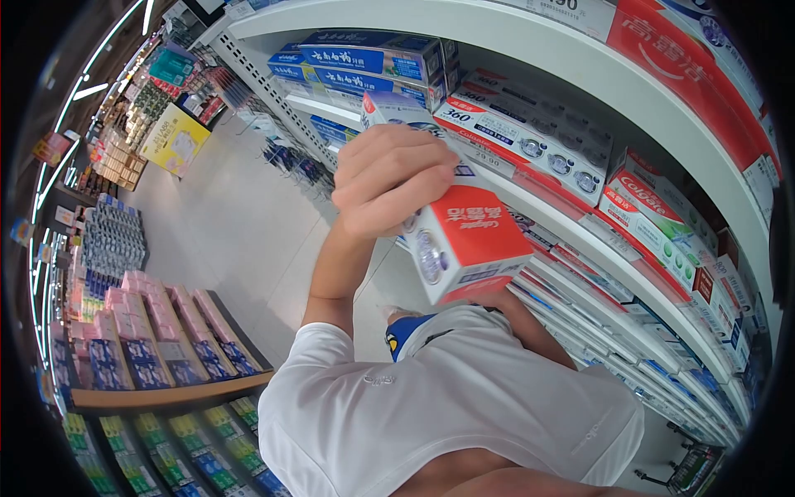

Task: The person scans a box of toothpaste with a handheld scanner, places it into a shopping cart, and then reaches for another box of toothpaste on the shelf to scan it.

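- Head view: white T-shirt [447, 406] fills the bottom of the frame, nearest the lens, and hides most of what sits below chest height.
- One hand [389, 178], raised on a bare forearm from the left of the frame, has its grip wrapped over the top of a red-and-white Colgate toothpaste box [468, 240], held in the air just in front of the shelf [580, 224] edge.
- I take it for the left hand, though the wide lens makes that unsure; the other hand is out of sight behind the shirt and box.
- Risk, as I judge it: the hold covers only the box's upper end, so the heavy lower end could swing and slip out.
- Packed rows of toothpaste packs [530, 132] stand close behind; a bump from the box's corner could knock one off the shelf.
- Floor [240, 224] lies well below, so a dropped box would dent.
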{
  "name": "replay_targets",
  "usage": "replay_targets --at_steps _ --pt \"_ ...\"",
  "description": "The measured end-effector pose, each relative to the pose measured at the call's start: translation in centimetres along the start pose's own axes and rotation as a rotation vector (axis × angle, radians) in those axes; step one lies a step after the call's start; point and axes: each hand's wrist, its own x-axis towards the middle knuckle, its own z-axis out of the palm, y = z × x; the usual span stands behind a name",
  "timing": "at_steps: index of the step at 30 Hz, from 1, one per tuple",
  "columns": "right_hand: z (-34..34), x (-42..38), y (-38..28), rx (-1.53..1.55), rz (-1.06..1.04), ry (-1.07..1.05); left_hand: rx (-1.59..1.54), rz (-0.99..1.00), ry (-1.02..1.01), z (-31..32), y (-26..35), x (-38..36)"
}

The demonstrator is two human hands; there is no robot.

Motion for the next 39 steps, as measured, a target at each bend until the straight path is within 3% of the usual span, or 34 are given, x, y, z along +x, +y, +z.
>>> replay_targets --at_steps 3,4,5,7,8,11,19,21,25,27,29,31,39 --pt "0.5 1.2 3.3 0.054 -0.104 -0.041 -0.065 -0.158 0.037 -1.2 0.8 -2.3" --pt "-0.4 0.1 -0.7 0.088 0.092 -0.071 -0.171 -0.304 0.229 -1.1 1.0 -3.4" --pt "-0.7 -0.2 -2.1 0.088 0.138 -0.083 -0.268 -0.449 0.429 -1.1 1.2 -4.7" --pt "-0.4 0.1 -0.9 0.037 0.024 -0.034 -0.526 -0.557 0.624 -1.6 0.6 -8.0" --pt "-0.7 0.1 -1.3 0.024 0.057 -0.057 -0.633 -0.659 0.568 -2.6 0.5 -11.2" --pt "-0.4 0.5 -0.9 0.017 0.109 -0.041 -0.218 -0.939 0.604 -3.8 1.2 -18.2" --pt "-0.8 2.0 -3.7 0.130 0.025 -0.143 0.009 -0.982 0.505 -4.1 5.1 -15.9" --pt "-0.7 1.9 -5.2 0.341 -0.114 -0.115 0.025 -1.087 0.470 -4.1 5.8 -16.1" --pt "-1.5 1.1 -8.4 0.424 -0.220 -0.116 0.033 -1.050 0.351 -4.2 6.2 -17.0" --pt "-2.3 1.1 -9.1 0.405 -0.157 -0.181 -0.006 -1.058 0.351 -4.1 6.5 -17.1" --pt "-2.2 1.1 -9.3 0.454 -0.334 -0.082 -0.048 -1.066 0.350 -3.7 6.8 -17.3" --pt "-2.7 0.8 -11.2 0.403 -0.324 -0.092 -0.160 -1.139 0.486 -3.1 7.1 -17.7" --pt "-2.5 0.5 -12.9 0.344 -0.442 -0.095 -0.377 -1.262 0.537 -1.2 8.3 -18.2"
